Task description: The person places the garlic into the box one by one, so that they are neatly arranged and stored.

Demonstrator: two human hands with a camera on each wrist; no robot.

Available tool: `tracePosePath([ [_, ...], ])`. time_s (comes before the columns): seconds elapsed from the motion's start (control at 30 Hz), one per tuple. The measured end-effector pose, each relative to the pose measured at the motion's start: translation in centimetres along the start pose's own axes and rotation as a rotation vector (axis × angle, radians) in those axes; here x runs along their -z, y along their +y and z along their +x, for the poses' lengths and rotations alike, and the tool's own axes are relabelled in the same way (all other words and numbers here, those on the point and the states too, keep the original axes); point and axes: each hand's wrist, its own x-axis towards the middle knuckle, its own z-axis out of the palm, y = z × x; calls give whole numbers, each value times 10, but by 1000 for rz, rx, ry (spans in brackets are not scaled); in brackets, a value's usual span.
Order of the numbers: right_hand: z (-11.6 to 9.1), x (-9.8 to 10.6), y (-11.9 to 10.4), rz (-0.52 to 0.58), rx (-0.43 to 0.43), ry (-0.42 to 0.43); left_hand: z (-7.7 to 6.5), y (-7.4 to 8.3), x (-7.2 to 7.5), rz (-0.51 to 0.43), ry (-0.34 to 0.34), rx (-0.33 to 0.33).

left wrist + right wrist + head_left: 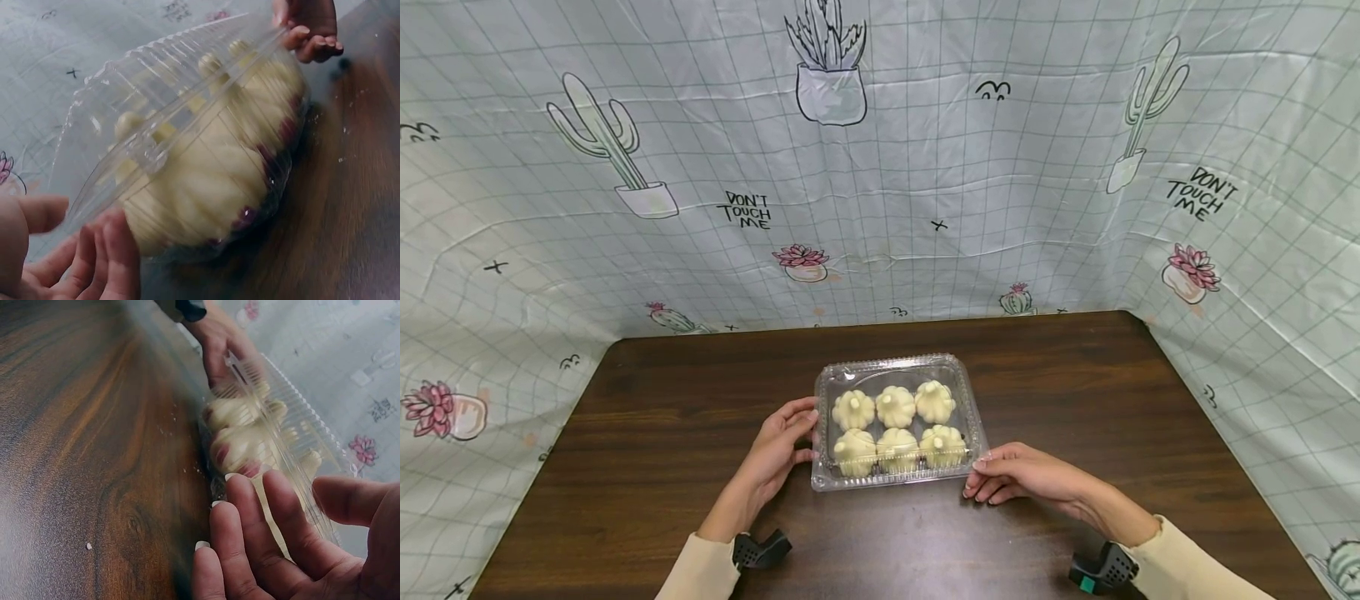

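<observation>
A clear plastic clamshell container [897,482] sits on the table, lid down. Inside, in two rows, are several pale, ribbed garlic bulbs [896,407], with reddish-purple patches at their undersides in both wrist views. My left hand [775,446] holds the container's left side, thumb above the rim and fingers beside it; the left wrist view has the rim's corner between thumb and fingers [119,244]. At the near right corner, my right hand [1026,475] pinches the rim between thumb and index finger. Its other fingers [228,528] extend loosely below the rim.
The dark wood-grain table [700,400] carries small pale crumbs near the container in the wrist views. A white gridded cloth [887,167] with cactus prints hangs behind the table and along both sides. Each wrist wears a black camera mount [762,550] below a cream sleeve [700,571].
</observation>
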Motion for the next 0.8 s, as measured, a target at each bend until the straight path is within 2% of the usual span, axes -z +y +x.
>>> tracePosePath([
  [0.13,0,0,0,6,-6,0,-8,0,7,37,-80,18],
  [0.4,0,0,0,7,-10,-1,-26,-6,24,111,-328,24],
  [0.53,-1,0,0,-1,-14,7,-32,-9,28,154,-444,23],
  [0.63,0,0,0,-9,-14,13,-36,-10,26,189,-482,35],
  [0.8,1,-1,0,-31,-16,24,-41,-11,21,234,-488,47],
])
